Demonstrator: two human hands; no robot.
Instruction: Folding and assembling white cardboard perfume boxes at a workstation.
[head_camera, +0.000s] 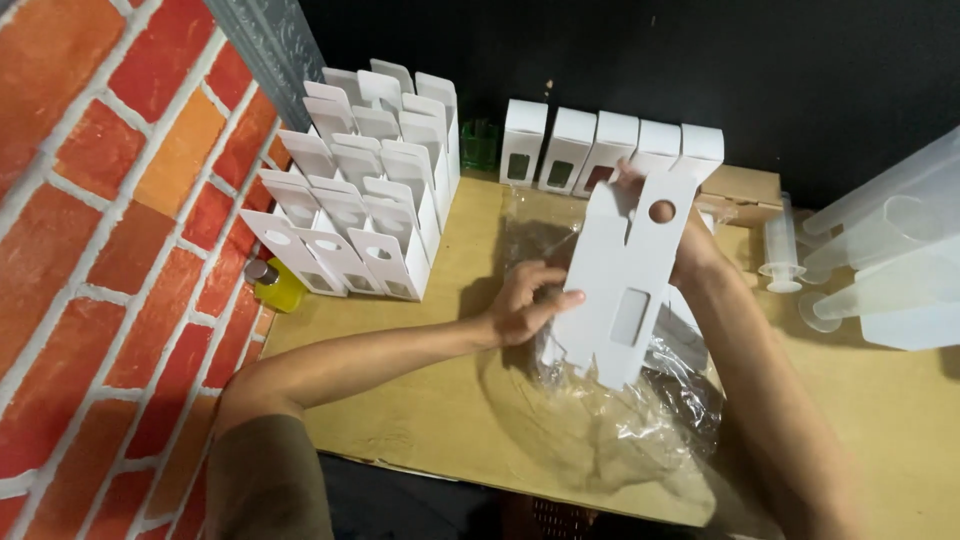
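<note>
A flat white cardboard box blank (620, 275), with a round hang hole and a rectangular window, is held tilted above the brown cardboard tabletop (420, 400). My left hand (530, 305) pinches its lower left edge. My right hand (660, 215) grips it from behind near the top, mostly hidden by the blank. Under it lies a crumpled clear plastic bag (610, 420).
Several open white boxes with raised hang tabs (360, 215) stand in rows at the left. A row of closed white window boxes (610, 145) lines the back. Clear plastic syringes (780, 250) and translucent containers (900, 270) lie at right. A small yellow bottle (275, 285) sits by the brick-pattern wall (110, 230).
</note>
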